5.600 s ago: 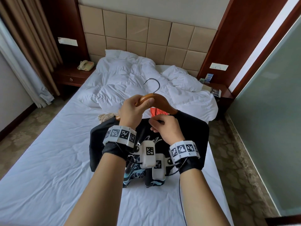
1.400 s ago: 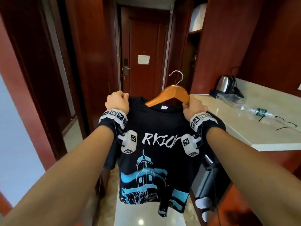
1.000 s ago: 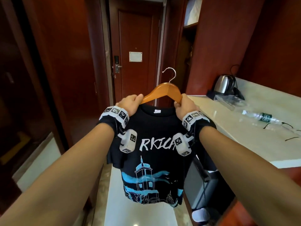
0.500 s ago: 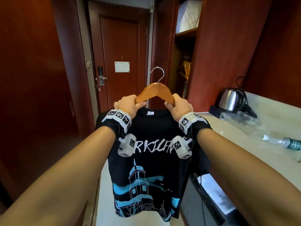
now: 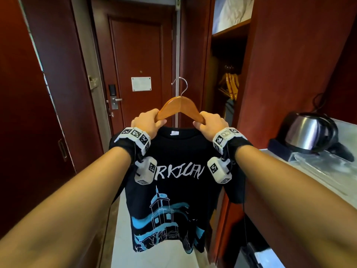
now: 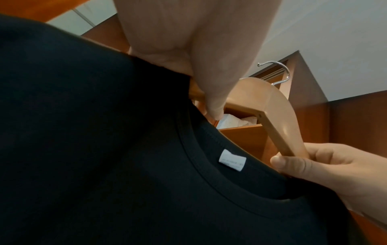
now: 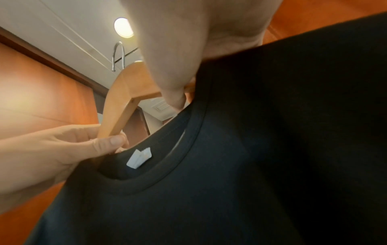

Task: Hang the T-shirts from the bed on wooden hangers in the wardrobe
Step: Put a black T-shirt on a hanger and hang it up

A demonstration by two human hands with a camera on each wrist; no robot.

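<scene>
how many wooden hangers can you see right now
At least 4. One wooden hanger carries the black T-shirt, gripped by both hands. About three more hang bunched in the wardrobe; they overlap, so others may be hidden.

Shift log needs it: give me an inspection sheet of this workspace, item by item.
Surface: pale counter at right.
Job's things: black T-shirt hangs on wooden hanger; wardrobe stands open, spare hangers inside.
Clutter: kettle on the counter.
Grippers: left hand and right hand each hold a hanger arm at the shirt's shoulder; both grips closed.
Cables: black cord behind the kettle.
Surroundings: shut door, white bedding on the top shelf.
</scene>
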